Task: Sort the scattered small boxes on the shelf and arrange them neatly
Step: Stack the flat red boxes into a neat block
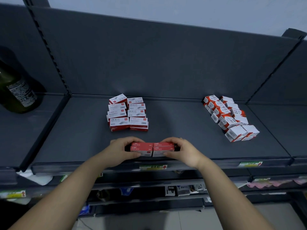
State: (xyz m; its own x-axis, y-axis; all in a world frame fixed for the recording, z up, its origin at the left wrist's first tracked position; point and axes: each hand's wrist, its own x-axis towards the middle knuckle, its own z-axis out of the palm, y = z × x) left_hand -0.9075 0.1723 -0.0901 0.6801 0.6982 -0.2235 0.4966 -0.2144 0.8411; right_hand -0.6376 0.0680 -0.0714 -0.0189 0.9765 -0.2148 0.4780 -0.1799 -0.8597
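Observation:
Near the front edge of the dark grey shelf point(191, 130) I hold a small block of red and white staple boxes point(152, 148), stacked in two columns side by side. My left hand point(119, 151) grips the block's left end and my right hand point(181, 151) grips its right end. Behind it, at mid-shelf, a tidy two-column stack of the same staple boxes point(127, 112) lies flat. At the right, a looser row of red and white boxes point(230, 117) runs diagonally toward the front.
A dark green bottle point(16, 90) stands on the neighbouring shelf at the left. Price labels point(153, 167) sit on the shelf's front rail. Lower shelves with other goods show beneath my arms. The shelf's back panel rises behind the stacks.

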